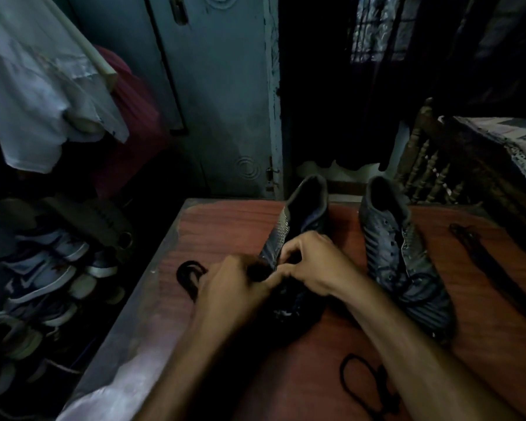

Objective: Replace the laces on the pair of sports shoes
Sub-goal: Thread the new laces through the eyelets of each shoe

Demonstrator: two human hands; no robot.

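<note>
- Reddish wood-grain table (331,378), laminate look, worn pale at the near-left edge; both sports shoes sit on it, toes toward the person.
- Left shoe (304,214): dark, textured dotted panel along its side, tilted a bit. Both hands bunched over its eyelet area, mid-shoe.
- Left hand (240,287): fingers curled, pinching what looks like a dark lace at the shoe's throat. Too dim to see the lace end itself.
- Right hand (313,265): fingers curled in, thumb & forefinger nipping at the same spot, prob. the lace or eyelet flap; can't tell which.
- Right shoe (407,259): greyish, striped ribbing, eyelet holes bare, lying just beside the first, untouched.
- Loose black lace (189,275) looped on the table left of the hands; another black loop (365,381) near the front edge, btw the forearms. Flat dark strip (480,256) lies far right.
- Judgement: threading or pulling lace thru an eyelet. To do it well: hold the flap steady w/ one hand, feed the tip straight, keep both ends even, don't twist the flat lace.
- Light is poor, so go by feel.
</note>
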